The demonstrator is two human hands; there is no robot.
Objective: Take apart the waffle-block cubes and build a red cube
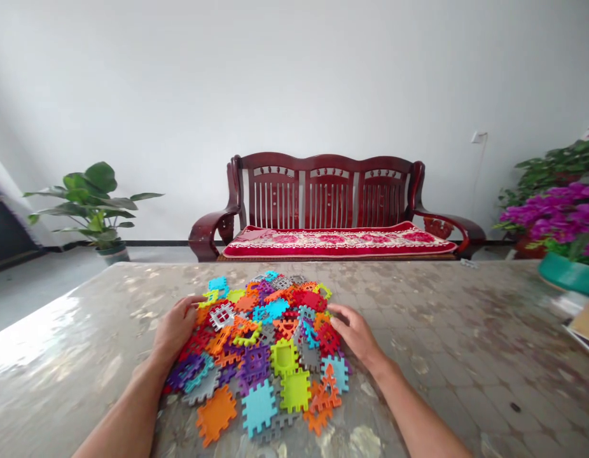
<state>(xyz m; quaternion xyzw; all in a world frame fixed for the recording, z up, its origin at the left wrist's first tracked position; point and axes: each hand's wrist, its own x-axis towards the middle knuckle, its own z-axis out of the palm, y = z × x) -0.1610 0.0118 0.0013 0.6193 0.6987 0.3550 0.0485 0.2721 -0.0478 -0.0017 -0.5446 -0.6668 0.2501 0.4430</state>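
Note:
A heap of colourful plastic interlocking tiles with toothed edges lies on the table in front of me. My left hand rests against the heap's left side, fingers stretched and partly hidden, near a white lattice tile. On the opposite side my right hand is open, thumb and fingers apart, beside a red tile. Neither hand visibly grips a tile. Closest to me lie an orange square tile, a light blue square tile, a lime green tile and an orange triangular tile.
The patterned table stretches to both sides, with a small dark object at right. A teal flowerpot with purple flowers stands at its right edge. Beyond are a wooden bench with a red cushion and a potted plant.

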